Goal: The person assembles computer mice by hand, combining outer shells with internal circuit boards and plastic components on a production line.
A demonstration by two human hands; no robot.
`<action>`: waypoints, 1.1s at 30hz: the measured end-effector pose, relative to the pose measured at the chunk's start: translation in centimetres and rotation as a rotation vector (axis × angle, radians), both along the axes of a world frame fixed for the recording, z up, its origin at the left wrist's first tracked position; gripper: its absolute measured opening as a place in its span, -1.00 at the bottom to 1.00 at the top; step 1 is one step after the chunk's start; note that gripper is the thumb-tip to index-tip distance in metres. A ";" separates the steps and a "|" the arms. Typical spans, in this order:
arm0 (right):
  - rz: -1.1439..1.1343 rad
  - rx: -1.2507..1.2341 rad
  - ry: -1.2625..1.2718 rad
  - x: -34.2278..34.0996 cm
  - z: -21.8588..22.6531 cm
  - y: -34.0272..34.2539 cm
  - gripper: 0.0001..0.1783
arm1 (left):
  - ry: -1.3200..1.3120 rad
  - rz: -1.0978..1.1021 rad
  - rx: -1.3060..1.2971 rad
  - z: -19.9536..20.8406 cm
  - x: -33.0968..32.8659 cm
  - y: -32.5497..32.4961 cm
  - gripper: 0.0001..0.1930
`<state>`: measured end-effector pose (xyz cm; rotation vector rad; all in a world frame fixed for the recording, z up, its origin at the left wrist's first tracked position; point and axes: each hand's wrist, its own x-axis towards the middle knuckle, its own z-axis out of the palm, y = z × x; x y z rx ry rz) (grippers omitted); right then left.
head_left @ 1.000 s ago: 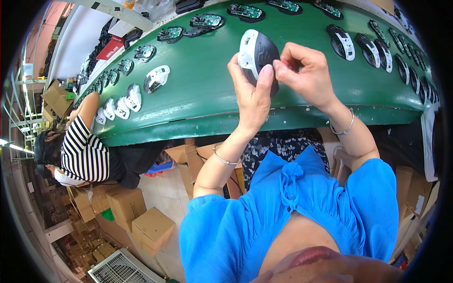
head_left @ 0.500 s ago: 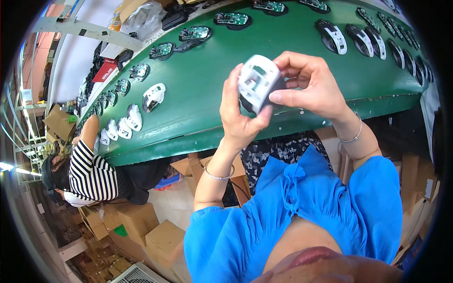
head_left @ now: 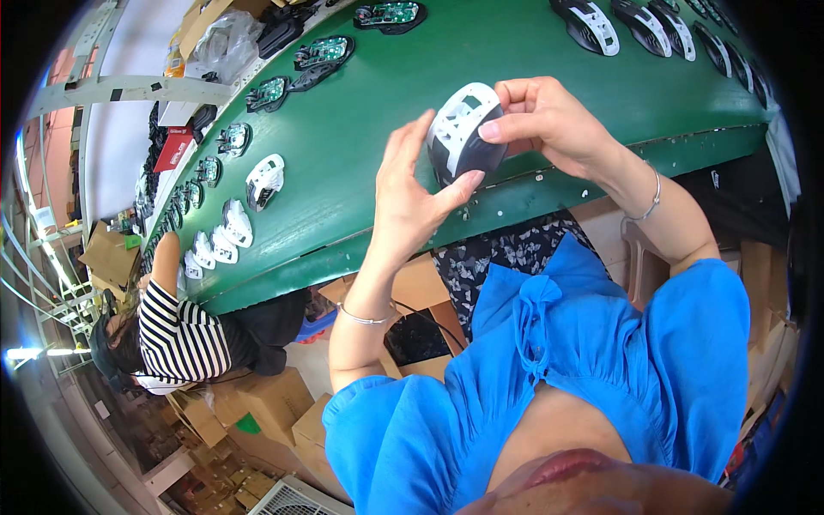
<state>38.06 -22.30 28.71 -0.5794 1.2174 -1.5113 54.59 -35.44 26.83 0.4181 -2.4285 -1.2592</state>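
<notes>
Holding item: one computer mouse shell (head_left: 463, 137), white ribbed top over black body, raised above the near edge of the green conveyor belt (head_left: 378, 103). Left hand (head_left: 412, 193): grip clamped on the shell's lower side, thumb tip under it, fingers up along its left. Right hand (head_left: 549, 120): grip clamped on the shell's upper right, forefinger laid across the top. Belt stock: white mouse shells (head_left: 264, 178) in a row toward the left, open units with green circuit boards (head_left: 322, 53) farther along, dark shells (head_left: 592, 21) at upper right. Adjacent: person in striped shirt (head_left: 176, 330), left; cardboard boxes (head_left: 266, 403) below.
</notes>
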 end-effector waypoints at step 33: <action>-0.520 0.434 2.049 -10.0 -4.8 1.2 -0.32 | -0.049 0.173 -0.090 -2.4 4.9 -6.4 -0.37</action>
